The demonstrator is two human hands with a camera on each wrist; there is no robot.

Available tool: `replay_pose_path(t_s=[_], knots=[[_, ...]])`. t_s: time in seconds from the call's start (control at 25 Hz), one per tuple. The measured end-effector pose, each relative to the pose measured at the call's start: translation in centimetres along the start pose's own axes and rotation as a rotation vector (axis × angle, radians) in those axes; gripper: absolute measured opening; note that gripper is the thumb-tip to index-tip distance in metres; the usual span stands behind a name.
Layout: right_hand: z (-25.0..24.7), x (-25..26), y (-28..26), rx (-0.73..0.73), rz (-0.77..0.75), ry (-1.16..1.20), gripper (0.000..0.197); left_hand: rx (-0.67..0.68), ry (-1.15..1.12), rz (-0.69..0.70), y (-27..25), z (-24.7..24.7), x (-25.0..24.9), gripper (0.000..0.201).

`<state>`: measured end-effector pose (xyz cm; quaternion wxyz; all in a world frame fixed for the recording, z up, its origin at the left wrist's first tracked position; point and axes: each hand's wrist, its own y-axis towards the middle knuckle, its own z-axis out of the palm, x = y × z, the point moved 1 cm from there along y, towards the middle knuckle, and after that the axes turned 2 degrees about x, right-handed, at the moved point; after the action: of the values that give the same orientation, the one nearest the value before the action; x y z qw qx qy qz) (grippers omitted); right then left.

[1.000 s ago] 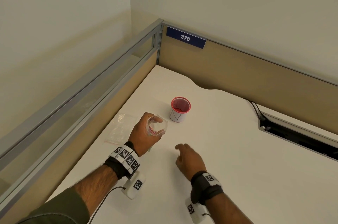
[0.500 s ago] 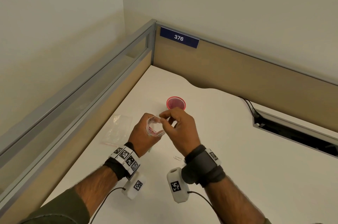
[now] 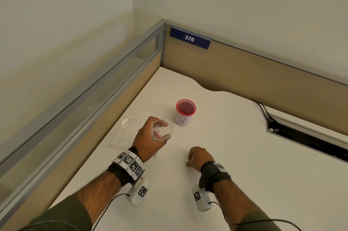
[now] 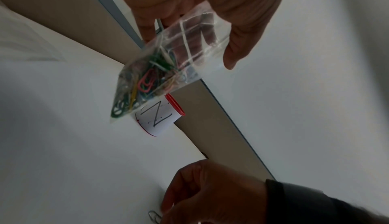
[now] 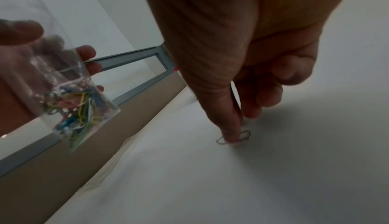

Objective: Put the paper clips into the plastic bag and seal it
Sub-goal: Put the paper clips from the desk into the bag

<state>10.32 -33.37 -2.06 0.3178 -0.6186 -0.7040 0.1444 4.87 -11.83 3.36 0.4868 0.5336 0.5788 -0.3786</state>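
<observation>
My left hand [image 3: 146, 137] holds a small clear plastic bag [image 3: 163, 129] above the white desk [image 3: 235, 155], its mouth gaping upward. Several coloured paper clips [image 4: 145, 81] sit bunched in the bag's bottom; they also show in the right wrist view, paper clips [image 5: 77, 106]. My right hand [image 3: 188, 161] is down on the desk, to the right of and nearer than the bag. Its thumb and forefinger pinch a loose silver paper clip [image 5: 245, 135] that lies on the desk surface. The same silver paper clip [image 3: 185, 163] peeks out left of my knuckles.
A red cup [image 3: 185, 111] with a white paper label stands just beyond the bag. A second, flat plastic bag [image 3: 124, 132] lies at the desk's left edge beside the partition [image 3: 113, 87]. A cable slot [image 3: 305, 136] with black cords opens at the right.
My right hand rose from the desk to the bag's mouth, then came back down onto a loose silver clip. The left hand has kept the bag in place.
</observation>
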Motion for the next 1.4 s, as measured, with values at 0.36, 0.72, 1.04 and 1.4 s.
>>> replay_pose_path(t_s=[0.36,0.72,1.04,1.4], knots=[[0.8,1.1,0.8,0.059,0.02,-0.068,0.025,-0.002,0.012,-0.013,0.3,-0.3,0.0,0.04],[1.1,1.2,0.9,0.069,0.008,-0.098,0.036,-0.016,0.003,0.005,0.3,-0.7,0.1,0.04],[2.0,0.7,-1.2,0.001,-0.088,-0.157,0.011,-0.013,-0.018,-0.004,0.4,-0.3,0.2,0.04],[-4.1,1.9,-5.9,-0.466,-0.298,0.373,0.006,0.008,-0.01,-0.002,0.0,0.0,0.6,0.041]])
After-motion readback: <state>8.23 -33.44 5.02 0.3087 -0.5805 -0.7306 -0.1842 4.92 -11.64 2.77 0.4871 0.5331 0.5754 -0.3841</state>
